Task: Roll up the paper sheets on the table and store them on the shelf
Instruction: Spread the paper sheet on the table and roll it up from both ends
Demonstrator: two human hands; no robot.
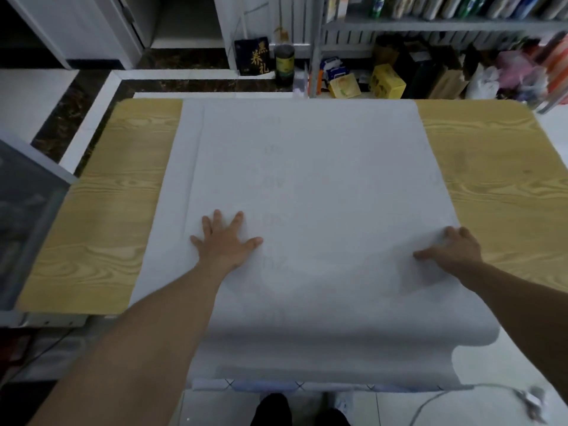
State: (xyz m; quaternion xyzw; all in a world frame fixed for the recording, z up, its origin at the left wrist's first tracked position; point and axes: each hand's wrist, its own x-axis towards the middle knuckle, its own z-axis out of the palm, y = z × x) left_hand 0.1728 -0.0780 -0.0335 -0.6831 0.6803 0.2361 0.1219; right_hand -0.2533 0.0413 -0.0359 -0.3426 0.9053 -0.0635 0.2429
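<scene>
Large white paper sheets (307,167) lie stacked across the middle of the wooden table (101,210), their near end hanging over the front edge in a loose curl. My left hand (226,238) presses flat on the paper with fingers spread, left of centre. My right hand (455,245) rests on the paper's right edge, thumb stretched out to the left and fingers bent over the edge. A metal shelf (430,26) full of books stands behind the table at the top right.
Boxes, a dark can (284,64) and bags sit on the floor under the shelf. A grey cabinet (27,216) stands at the table's left. A cable (461,395) lies on the tiled floor by my feet.
</scene>
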